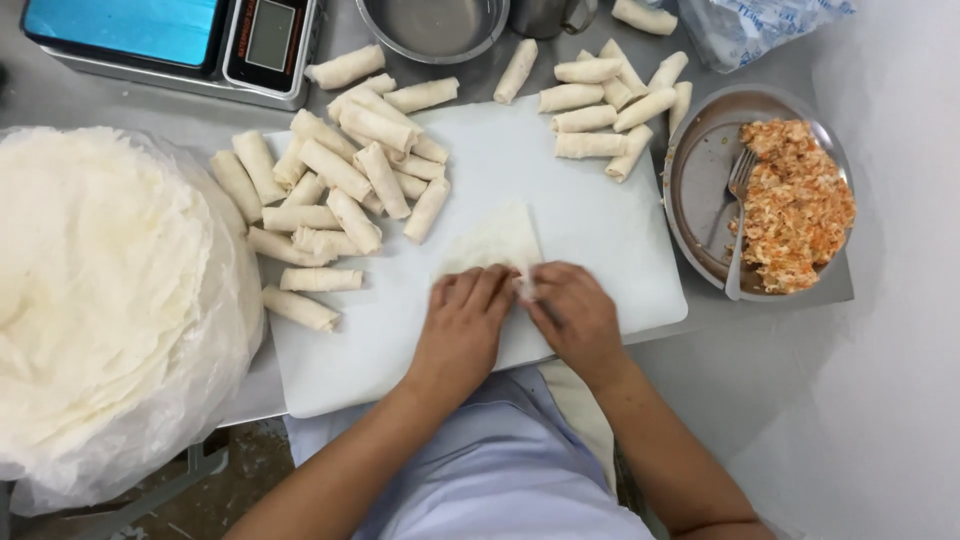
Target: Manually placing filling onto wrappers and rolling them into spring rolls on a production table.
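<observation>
Both hands press a thin wrapper (pixel 497 240) on the white board (pixel 600 230): left hand (pixel 462 325) flat, fingers curled over its near edge; right hand (pixel 573 312) pinching that edge, perhaps over filling I can't see. Finished rolls (pixel 335 190) pile at 10 o'clock, more rolls (pixel 600 100) at 1. At 3 o'clock sits a metal plate (pixel 690 180) of filling (pixel 797 205) with a fork (pixel 737 225).

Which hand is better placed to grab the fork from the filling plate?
Right, probably. The right hand rests on the wrapper on the side toward the plate, where the fork lies. The left hand is farther off.
</observation>
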